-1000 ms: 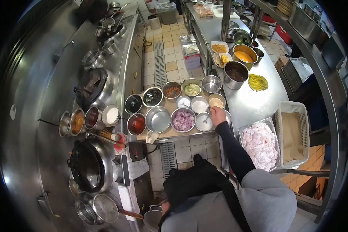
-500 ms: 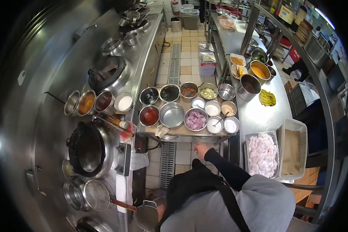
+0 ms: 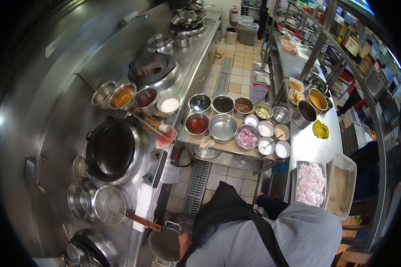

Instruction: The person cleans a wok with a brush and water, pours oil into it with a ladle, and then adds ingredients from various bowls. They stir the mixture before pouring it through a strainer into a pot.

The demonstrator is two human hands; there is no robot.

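Observation:
My left hand [image 3: 185, 242] is low beside my apron, right at the rim of a two-handled metal pot [image 3: 165, 244]; its fingers are mostly hidden. My right hand [image 3: 256, 197] shows only as a sliver past the dark sleeve, near the prep table's lower right corner, with its fingers out of sight. A round mesh strainer [image 3: 110, 204] lies on the stove counter, its wooden handle [image 3: 142, 220] reaching over the edge toward the pot. Ahead of me stand metal bowls, among them sliced red onion [image 3: 247, 136], red sauce [image 3: 197, 123] and clear liquid [image 3: 223, 127].
Along the left runs the steel range with a large black wok [image 3: 110, 149]. Sauce pots, including an orange one [image 3: 123, 95], stand behind it. On the right counter are a tray of raw pale meat [image 3: 311, 184], a white plastic basket [image 3: 353, 187] and a green cloth [image 3: 321, 129].
My view has turned left, so the bowls and counters sit further right. My right hand has drawn back toward my body and is now mostly hidden. The left hand stays by the pot.

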